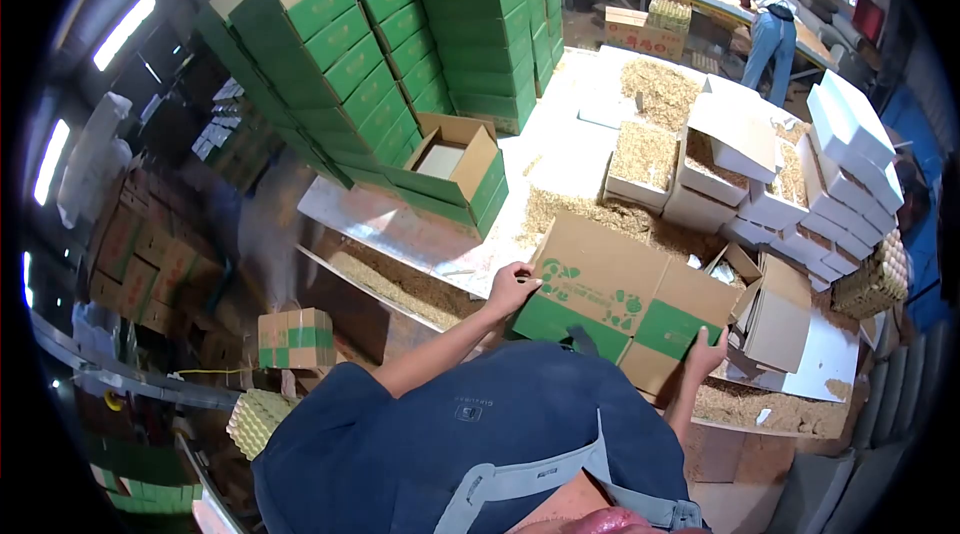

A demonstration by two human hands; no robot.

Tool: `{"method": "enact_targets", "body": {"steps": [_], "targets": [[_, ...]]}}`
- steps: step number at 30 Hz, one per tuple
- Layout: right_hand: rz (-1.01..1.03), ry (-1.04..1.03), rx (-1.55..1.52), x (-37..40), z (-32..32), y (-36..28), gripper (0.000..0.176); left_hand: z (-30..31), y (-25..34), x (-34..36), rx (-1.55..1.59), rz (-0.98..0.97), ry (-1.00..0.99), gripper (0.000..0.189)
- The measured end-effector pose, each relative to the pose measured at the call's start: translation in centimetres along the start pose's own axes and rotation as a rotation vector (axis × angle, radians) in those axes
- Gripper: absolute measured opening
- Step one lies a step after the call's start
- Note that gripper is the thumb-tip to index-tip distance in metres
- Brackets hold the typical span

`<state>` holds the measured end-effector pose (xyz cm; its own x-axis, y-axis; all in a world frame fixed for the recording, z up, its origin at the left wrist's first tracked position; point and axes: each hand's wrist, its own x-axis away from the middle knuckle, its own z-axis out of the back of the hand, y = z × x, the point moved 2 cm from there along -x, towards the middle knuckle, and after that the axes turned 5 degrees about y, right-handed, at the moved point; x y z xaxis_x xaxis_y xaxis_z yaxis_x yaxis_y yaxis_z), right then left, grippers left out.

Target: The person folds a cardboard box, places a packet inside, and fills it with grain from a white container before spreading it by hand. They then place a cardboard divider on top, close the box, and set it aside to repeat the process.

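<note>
Cardboard box (620, 299) lies flat, left hand (512, 286) and right hand (705, 354) in grip on opposite edges.

**A:** What is this person wearing?

**B:** A dark navy short-sleeved T-shirt (420, 444), loose and creased, with a small line of pale lettering (470, 406) printed on the fabric.

**A:** Anything over the shirt?

**B:** A wide grey-blue strap (530, 479) with lighter edges runs across its near side. The sleeves (400, 384) end above the elbows; left hand (510, 286) and right hand (705, 354) are bare.
</note>
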<state>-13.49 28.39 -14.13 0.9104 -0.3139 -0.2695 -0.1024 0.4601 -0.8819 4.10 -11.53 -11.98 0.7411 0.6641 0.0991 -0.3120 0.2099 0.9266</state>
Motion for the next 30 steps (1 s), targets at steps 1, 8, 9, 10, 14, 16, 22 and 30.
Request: {"method": "enact_targets", "body": {"steps": [1, 8, 9, 10, 14, 16, 22, 30], "targets": [[-0.016, 0.044, -0.069, -0.7, 0.5, -0.7, 0.044, 0.9, 1.5, -0.4, 0.000, -0.006, -0.002, 0.027], [-0.035, 0.104, -0.524, -5.2, 2.5, -6.0, 0.039, 3.8, 9.7, -0.6, 0.435, -0.117, -0.209, 0.022], [-0.129, 0.029, -0.626, -5.2, 2.6, -6.6, 0.035, 4.3, 11.0, -0.1, 0.466, -0.100, -0.179, 0.020], [-0.223, -0.052, -0.726, -5.2, 2.8, -7.3, 0.032, 4.6, 11.5, 0.1, 0.498, -0.083, -0.147, 0.022], [-0.112, -0.029, -0.666, -3.7, 3.5, -11.7, 0.027, 5.1, 10.8, -0.1, 0.632, 0.020, -0.207, 0.030], [-0.070, -0.005, -0.591, -3.2, 3.3, -12.6, 0.027, 5.0, 11.7, 0.4, 0.535, 0.016, -0.192, 0.026], [-0.070, -0.129, -0.392, -4.5, 3.9, -10.2, 0.039, 6.4, 12.9, 0.7, 0.475, 0.022, -0.419, 0.020], [-0.406, -0.332, -0.687, -3.6, 6.1, -12.7, 0.052, 7.2, 13.6, 0.4, 0.312, 0.032, -0.703, 0.032]]}}
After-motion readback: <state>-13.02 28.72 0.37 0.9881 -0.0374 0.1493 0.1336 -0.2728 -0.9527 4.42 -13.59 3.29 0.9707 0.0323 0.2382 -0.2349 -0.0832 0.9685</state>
